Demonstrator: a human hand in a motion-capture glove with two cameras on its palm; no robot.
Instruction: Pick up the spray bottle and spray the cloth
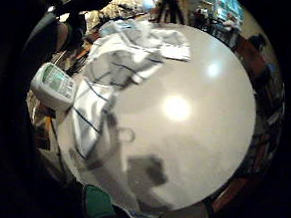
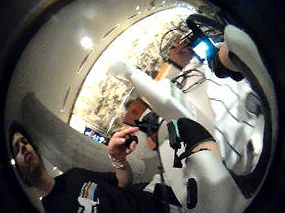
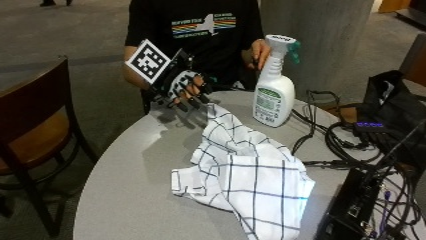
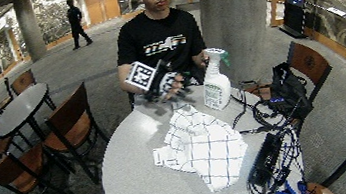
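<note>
White spray bottle stands upright beside checked cloth.

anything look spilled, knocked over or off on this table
Nothing stands out. The spray bottle stands upright beside the crumpled checked cloth, no liquid shows on the table, and the gloved right hand hovers above the table edge holding nothing.

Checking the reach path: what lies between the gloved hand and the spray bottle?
In the outside view, only a corner of the cloth pokes into the stretch of table between the right hand and the bottle; otherwise bare.
</note>
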